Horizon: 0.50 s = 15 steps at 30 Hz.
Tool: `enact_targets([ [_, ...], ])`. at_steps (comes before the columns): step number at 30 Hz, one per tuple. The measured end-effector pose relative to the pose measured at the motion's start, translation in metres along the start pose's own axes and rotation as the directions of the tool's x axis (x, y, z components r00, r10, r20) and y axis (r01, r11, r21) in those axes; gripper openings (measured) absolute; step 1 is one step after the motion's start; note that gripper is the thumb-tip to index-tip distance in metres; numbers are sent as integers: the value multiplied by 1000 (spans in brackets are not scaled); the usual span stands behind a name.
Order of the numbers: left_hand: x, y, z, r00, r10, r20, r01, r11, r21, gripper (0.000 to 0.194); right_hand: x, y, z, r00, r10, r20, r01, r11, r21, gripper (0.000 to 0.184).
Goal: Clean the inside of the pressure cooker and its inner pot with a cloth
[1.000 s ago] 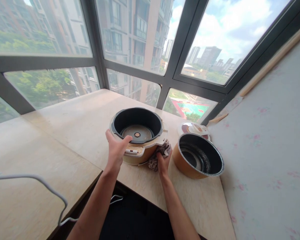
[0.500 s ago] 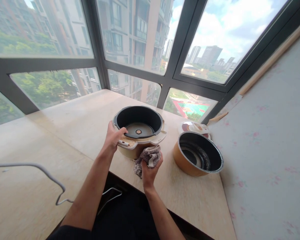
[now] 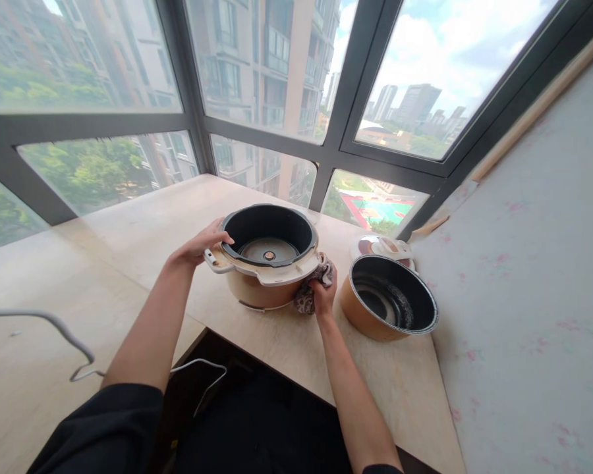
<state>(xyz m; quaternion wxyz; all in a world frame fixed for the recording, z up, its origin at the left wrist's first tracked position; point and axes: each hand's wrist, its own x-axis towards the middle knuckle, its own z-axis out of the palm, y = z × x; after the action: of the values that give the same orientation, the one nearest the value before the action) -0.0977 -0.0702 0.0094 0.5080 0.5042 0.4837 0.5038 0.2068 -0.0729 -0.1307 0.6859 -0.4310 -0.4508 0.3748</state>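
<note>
A rice cooker body [image 3: 261, 287], white-rimmed with a tan side, stands tilted on the counter; inside its dark well a heating plate with a round centre button shows. My left hand [image 3: 203, 242] grips its rim at the left, thumb over the edge and the other fingers mostly hidden. Bunched in my right hand [image 3: 325, 289] is a patterned grey-brown cloth [image 3: 305, 297], pressed against the cooker's right side below the rim. Just right of that hand stands the inner pot [image 3: 370, 322], tan outside and dark inside.
Behind the pot lies a white lid [image 3: 385, 246] by the papered wall [image 3: 518, 276]. A white cord [image 3: 54, 321] runs over the counter [image 3: 143, 243] at left and hangs past its front edge. Windows [image 3: 267, 72] enclose the back.
The cooker body has turned, its handle shifting leftward, and my left hand has moved left with it. My right hand has carried the cloth from the front round to the right side.
</note>
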Motion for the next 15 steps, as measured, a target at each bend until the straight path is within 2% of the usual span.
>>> enact_targets([
  [3, 10, 0, -12, 999, -37, 28, 36, 999, 38, 75, 9, 5, -3, 996, 83, 17, -83, 997, 0, 69],
  [6, 14, -2, -17, 997, -58, 45, 57, 998, 20, 80, 2, 6, -1, 992, 119, -37, -119, 993, 0, 66],
  [12, 10, -4, -11, 998, -64, -5, 62, 990, -126, 78, -47, -3, 16, 969, 176, -176, -174, 984, 23, 71],
  [15, 10, -5, -10, 995, -98, -17, 93, 977, -191, 59, -71, -8, 21, 965, 188, -182, -187, 982, 22, 77],
])
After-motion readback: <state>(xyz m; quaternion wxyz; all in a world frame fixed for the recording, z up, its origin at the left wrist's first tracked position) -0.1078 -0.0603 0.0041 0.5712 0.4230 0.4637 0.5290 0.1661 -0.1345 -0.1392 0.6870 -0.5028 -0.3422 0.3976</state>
